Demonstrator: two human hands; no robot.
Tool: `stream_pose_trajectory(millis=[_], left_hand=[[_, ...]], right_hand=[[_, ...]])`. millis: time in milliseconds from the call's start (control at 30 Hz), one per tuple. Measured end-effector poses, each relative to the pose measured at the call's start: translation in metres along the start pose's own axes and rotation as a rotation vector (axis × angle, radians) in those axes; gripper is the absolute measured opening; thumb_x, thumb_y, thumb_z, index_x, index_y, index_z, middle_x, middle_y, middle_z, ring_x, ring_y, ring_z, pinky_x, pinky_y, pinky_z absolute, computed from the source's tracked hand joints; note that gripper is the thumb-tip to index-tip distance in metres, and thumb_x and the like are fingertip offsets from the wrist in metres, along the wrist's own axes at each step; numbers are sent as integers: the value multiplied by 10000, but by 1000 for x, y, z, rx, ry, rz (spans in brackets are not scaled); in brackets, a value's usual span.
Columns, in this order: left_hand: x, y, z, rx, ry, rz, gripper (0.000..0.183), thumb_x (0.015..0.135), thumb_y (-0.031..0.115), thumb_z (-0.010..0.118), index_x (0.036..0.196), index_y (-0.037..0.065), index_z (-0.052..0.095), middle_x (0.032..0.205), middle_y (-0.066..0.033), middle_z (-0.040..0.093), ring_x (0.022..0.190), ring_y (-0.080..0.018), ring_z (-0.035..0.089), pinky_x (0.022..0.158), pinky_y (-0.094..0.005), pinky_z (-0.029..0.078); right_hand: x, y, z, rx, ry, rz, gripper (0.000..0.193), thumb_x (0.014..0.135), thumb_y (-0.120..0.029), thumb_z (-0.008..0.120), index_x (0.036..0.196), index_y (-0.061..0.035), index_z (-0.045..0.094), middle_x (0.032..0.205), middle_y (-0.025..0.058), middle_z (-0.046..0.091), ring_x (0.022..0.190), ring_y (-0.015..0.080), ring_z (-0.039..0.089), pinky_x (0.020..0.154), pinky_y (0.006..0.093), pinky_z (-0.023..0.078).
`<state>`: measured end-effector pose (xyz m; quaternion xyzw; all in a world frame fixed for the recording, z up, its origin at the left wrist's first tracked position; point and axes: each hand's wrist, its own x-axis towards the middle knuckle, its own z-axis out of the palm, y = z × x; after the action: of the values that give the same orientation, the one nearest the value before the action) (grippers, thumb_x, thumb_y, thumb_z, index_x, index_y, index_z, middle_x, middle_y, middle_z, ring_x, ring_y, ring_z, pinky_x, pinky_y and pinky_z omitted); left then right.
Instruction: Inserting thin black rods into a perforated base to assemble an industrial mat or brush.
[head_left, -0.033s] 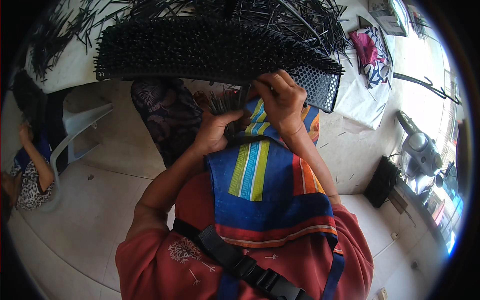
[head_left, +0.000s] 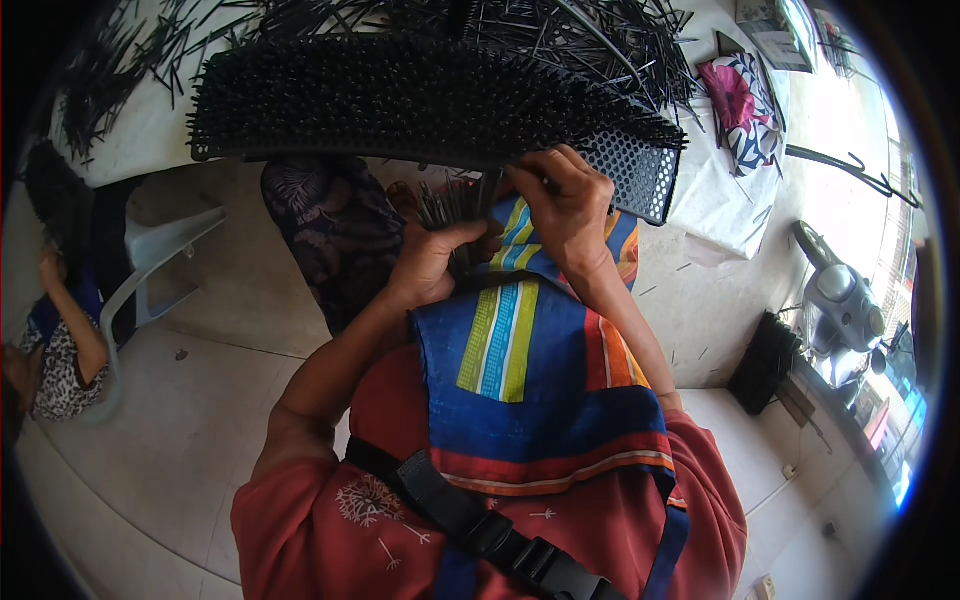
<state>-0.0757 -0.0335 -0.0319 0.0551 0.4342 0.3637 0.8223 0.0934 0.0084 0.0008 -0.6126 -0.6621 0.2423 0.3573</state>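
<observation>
A long black perforated panel (head_left: 640, 172) lies across the front edge of the table, most of its top thick with upright black strips (head_left: 400, 95). Bare holes show at its right end. Below its near edge, my left hand (head_left: 432, 260) is closed round a bundle of thin dark strips (head_left: 450, 205), their ends pointing up. My right hand (head_left: 565, 205) is at the panel's near edge, right of the bundle, with thumb and fingers pinched together. Whatever is between those fingertips is too small to make out.
Loose black strips (head_left: 560, 35) are heaped behind the panel on the white-covered table (head_left: 705, 190). A patterned cloth (head_left: 745, 110) lies at the right. Another person (head_left: 70, 350) sits at the left by a pale plastic chair (head_left: 165, 255). A motorbike (head_left: 845, 305) stands at the far right.
</observation>
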Motion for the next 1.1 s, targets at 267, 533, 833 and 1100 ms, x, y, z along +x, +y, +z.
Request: stream_pose_trajectory(millis=[267,533,833,1100], left_hand=[[-9,5,17,7,-143,-15,264,876,11,596,1139,33,587,946,-112,661,782,-173,649,698,-288,545],[-9,-1,20,81,101,151,179,850,-41,601,1023,-5,633,946,-113,683,768,-201,687,726,-328,579],[-5,-8,24,125,85,39,217,873,2,587,1086,22,625,982,-112,679,821,-199,671,692,-334,553],[-1,-10,22,131,119,0,239,853,-3,600,1091,14,597,904,-121,681,752,-201,662,633,-312,529]], right_hand=[[-12,0,-10,487,-316,507,83,753,-60,712,766,14,677,661,64,647,590,109,592,524,259,441],[-25,5,-17,722,-304,671,26,794,-16,671,773,-5,660,646,-6,604,508,24,452,461,186,322],[-28,8,-7,712,-22,558,179,778,61,680,939,6,625,676,3,616,523,34,492,457,194,380],[-3,15,1,219,253,12,148,779,19,698,903,-34,637,759,60,639,623,122,613,550,247,468]])
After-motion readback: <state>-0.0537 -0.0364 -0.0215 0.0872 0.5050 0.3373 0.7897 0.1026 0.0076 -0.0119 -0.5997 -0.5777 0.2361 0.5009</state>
